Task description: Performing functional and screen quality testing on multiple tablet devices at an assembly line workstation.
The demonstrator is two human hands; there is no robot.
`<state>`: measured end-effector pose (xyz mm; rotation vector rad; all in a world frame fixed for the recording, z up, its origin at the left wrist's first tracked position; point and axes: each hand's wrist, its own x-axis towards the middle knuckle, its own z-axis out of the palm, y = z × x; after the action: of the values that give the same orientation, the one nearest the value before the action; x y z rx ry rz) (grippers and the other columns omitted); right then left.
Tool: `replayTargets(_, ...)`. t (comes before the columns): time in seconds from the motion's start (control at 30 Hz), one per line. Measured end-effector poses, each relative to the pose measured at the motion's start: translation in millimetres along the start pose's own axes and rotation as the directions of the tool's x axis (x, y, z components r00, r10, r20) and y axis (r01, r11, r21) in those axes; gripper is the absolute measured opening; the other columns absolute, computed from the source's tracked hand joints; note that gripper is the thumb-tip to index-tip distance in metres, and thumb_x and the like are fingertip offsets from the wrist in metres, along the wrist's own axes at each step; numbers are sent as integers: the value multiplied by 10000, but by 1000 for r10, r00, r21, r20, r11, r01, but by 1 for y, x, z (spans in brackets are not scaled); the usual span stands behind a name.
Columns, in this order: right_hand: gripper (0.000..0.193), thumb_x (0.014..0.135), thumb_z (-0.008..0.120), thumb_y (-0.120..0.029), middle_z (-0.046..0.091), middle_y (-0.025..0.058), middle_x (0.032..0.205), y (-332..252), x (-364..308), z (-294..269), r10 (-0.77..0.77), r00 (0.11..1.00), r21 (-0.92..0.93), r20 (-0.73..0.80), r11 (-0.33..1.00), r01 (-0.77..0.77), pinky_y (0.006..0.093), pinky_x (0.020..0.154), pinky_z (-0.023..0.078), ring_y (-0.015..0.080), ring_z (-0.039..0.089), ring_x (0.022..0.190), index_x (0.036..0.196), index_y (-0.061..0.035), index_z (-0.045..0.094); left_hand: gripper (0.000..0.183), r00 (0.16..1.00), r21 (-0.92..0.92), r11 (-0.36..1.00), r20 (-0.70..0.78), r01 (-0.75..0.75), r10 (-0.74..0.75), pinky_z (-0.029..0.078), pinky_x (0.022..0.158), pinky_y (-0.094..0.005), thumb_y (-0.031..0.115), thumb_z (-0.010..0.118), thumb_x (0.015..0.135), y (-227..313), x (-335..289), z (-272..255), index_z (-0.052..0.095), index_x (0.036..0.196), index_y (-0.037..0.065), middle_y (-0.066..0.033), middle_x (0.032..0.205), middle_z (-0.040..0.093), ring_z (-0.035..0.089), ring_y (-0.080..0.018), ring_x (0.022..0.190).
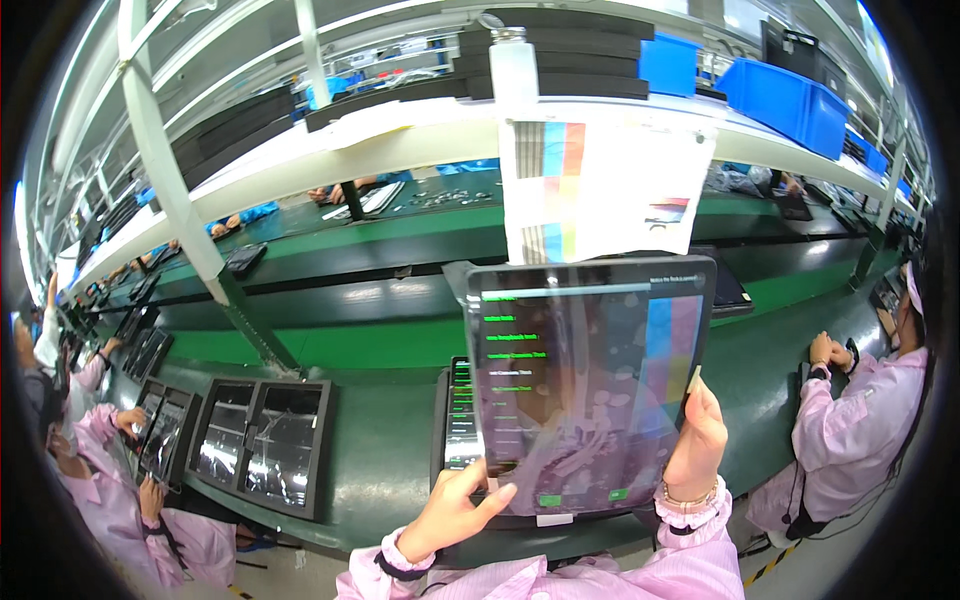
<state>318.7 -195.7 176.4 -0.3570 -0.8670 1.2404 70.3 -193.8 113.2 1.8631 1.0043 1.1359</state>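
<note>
A black-framed tablet (590, 390) is held up in front of me, tilted, its lit screen facing me. The screen shows a list of green and white lines on a dark reflective picture, coloured stripes at the right and two green buttons low down. My left hand (455, 515) grips the lower left edge, thumb and fingers closed on it. With my right hand (698, 440) I hold the right edge; some of its fingers are hidden behind the tablet. Partly covered by the tablet, a second lit device (460, 410) lies on the green bench. Beyond hangs a colour-striped paper sheet (600, 190).
Left on the bench is a black tray (262, 440) with two film-covered panels. A metal post (185, 190) rises behind it. The shelf above carries a white bottle (513, 70), black trays and blue bins (785, 105). Co-workers in pink sit at left and right (860, 400).
</note>
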Motion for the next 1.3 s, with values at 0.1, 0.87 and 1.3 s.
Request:
replayTargets(0.1, 529, 898, 538, -214, 486, 139, 1282, 10, -4, -1, 10, 1000, -9, 7, 1000, -10, 352, 985, 382, 242, 501, 1148, 1311, 58, 351, 251, 985, -256, 962, -115, 93, -126, 426, 541, -252, 180, 627, 858, 11, 18, 2, 600, 1006, -21, -62, 679, 597, 517, -89, 567)
replayTargets(0.87, 367, 942, 471, -177, 557, 57, 1214, 7, -15, -176, 221, 915, -239, -339, 920, -310, 295, 974, 371, 152, 505, 1120, 1255, 14, 490, 513, 847, 506, 775, 528, -378, 69, 310, 983, -509, 339, 632, 809, -29, -27, 84, 493, 1271, 165, -93, 1436, 336, 348, -301, 1288)
replayTargets(1.3, 605, 905, 528, -77, 451, 137, 1311, 33, -35, -139, 222, 961, -626, -162, 730, -274, 290, 887, 437, 151, 560, 1016, 1431, -39, 233, 274, 890, 340, 866, 398, -368, 222, 321, 992, -472, 222, 642, 808, -27, -13, 120, 585, 1057, 125, -95, 1344, 435, 376, -294, 1258)
